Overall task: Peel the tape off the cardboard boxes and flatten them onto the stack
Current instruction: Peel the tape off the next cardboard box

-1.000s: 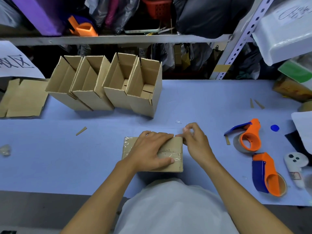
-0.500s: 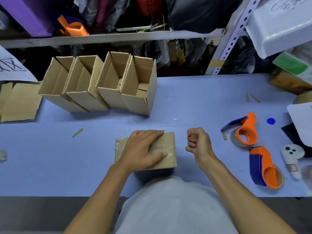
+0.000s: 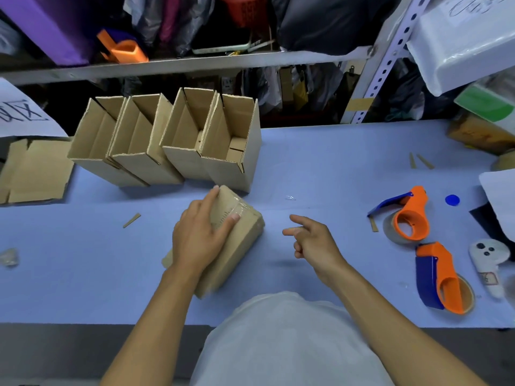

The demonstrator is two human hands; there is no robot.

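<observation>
A small closed cardboard box with clear tape over its top lies diagonally on the blue table, near the front edge. My left hand rests flat on the box's top, its fingers straight and reaching to the far end. My right hand hovers to the right of the box, apart from it, with its fingers loosely spread and nothing in it. A stack of flattened cardboard lies at the far left. Several open-topped boxes stand in a row behind the taped box.
Two orange and blue tape dispensers lie on the right beside a white controller and a blue cap. A crumpled wad of tape sits at the left edge. A shelf rack stands behind the table.
The box has turned from square-on to diagonal under my left hand. My right hand left the box's corner, closed into a fist, then opened to the right.
</observation>
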